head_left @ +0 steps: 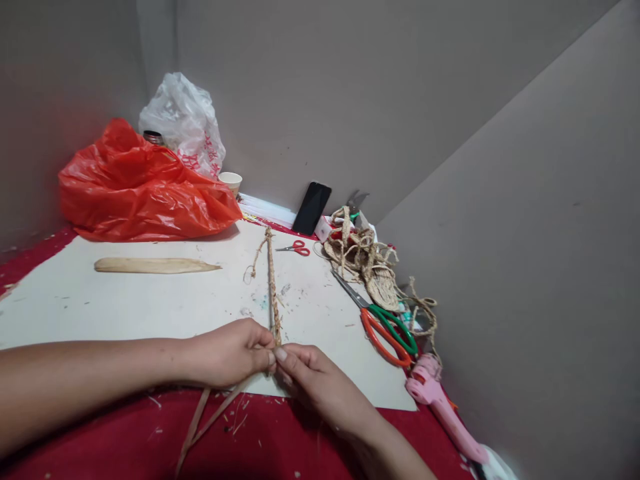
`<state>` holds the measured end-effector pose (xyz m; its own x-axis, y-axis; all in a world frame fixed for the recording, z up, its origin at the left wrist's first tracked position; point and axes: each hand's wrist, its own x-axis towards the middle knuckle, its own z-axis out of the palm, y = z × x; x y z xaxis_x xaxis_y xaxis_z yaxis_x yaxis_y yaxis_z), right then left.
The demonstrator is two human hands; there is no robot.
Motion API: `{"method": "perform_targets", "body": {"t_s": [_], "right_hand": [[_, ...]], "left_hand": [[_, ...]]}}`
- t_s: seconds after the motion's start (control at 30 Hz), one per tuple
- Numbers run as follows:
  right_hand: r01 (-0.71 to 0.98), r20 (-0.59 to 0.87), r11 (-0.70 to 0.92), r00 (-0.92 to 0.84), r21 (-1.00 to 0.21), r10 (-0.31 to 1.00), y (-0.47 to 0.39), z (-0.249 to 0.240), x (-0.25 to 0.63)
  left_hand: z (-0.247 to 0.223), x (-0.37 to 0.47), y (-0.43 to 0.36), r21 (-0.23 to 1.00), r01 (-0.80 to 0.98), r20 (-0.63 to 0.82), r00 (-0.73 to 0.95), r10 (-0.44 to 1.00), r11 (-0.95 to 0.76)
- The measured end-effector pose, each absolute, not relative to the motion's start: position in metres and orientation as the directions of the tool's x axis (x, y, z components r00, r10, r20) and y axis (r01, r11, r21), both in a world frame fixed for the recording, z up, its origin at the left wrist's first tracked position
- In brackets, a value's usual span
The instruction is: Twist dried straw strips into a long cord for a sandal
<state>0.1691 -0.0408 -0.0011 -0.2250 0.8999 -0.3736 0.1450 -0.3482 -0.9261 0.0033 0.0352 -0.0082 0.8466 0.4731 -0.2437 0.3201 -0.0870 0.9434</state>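
A braided straw cord [273, 287] runs up the white sheet, away from me, with a thin looped end branching off near its far tip. At its near end my left hand [240, 353] pinches it between thumb and fingers. Right beside, thumb tip nearly touching the other thumb, my right hand [307, 377] is closed on the same end of the cord. Loose flat strands [200, 420] trail down from under my left hand over the red cloth. My fingers hide the exact spot where strands and braid meet.
A pointed wooden stick [155, 265] lies left, small red scissors [299, 248] beyond the cord. Large scissors [385, 327], woven straw pieces [383, 283] and a pink tool [447, 410] line the right edge. Behind are a red bag [145, 193], white bag [183, 117], paper cup [231, 180] and phone [312, 208].
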Motion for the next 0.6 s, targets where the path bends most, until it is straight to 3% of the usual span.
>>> {"method": "perform_targets", "body": {"t_s": [0.1, 0.2, 0.4, 0.53, 0.6], "right_hand": [[-0.029, -0.411, -0.421, -0.162, -0.907, 0.897, -0.044, -0.011, 0.164], [-0.083, -0.436, -0.44, -0.068, -0.894, 0.897, -0.049, -0.019, 0.16], [-0.198, -0.44, -0.421, 0.059, -0.885, 0.896, -0.057, -0.021, 0.152], [-0.293, -0.48, -0.449, 0.038, -0.844, 0.877, -0.058, -0.017, 0.141], [-0.329, -0.508, -0.477, 0.01, -0.815, 0.861, -0.058, -0.016, 0.138]], "left_hand": [[0.002, 0.001, 0.036, 0.893, 0.375, -0.221, 0.847, 0.483, -0.25], [0.013, -0.001, 0.034, 0.798, 0.424, -0.166, 0.838, 0.519, -0.429], [0.021, -0.006, 0.016, 0.484, 0.52, -0.141, 0.84, 0.523, -0.704], [0.006, -0.009, -0.005, 0.163, 0.389, -0.051, 0.921, 0.386, -0.907], [-0.004, -0.011, -0.017, 0.089, 0.367, 0.009, 0.929, 0.369, -0.926]]}}
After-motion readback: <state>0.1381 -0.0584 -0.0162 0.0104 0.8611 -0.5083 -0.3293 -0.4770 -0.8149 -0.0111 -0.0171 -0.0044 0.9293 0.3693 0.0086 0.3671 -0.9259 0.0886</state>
